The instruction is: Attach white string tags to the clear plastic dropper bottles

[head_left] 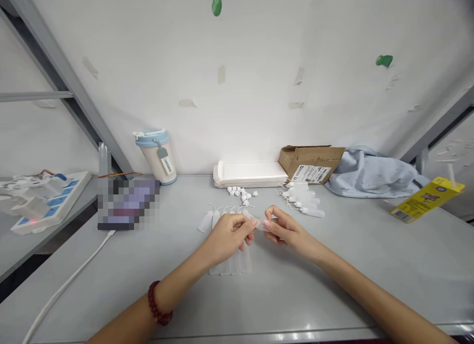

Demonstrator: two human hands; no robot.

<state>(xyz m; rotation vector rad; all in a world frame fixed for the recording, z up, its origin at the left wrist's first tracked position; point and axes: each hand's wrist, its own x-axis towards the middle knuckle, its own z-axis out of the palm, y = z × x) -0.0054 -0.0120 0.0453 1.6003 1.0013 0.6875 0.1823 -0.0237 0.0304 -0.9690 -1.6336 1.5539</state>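
Observation:
Between my left hand (230, 234) and my right hand (284, 229), a small translucent plastic tube (261, 225) is pinched in the fingertips at either end. My fingers cover much of it, so a cap cannot be made out. Beneath and behind my left hand lies a row of similar translucent tubes (236, 265), partly hidden by it. A few tubes with thin strings (205, 221) show at the row's left. Small white caps (242, 193) lie in a loose heap just beyond my hands. More capped tubes with strings (311, 212) are piled behind my right hand.
Along the wall stand a tumbler (157, 159), a stack of flat white boxes (255, 172), an open cardboard carton (313, 161) and a bundled cloth (370, 173). At right is a yellow drink carton (425, 201). A phone (129, 203), its cable (70, 280) and a power strip (52, 206) lie left.

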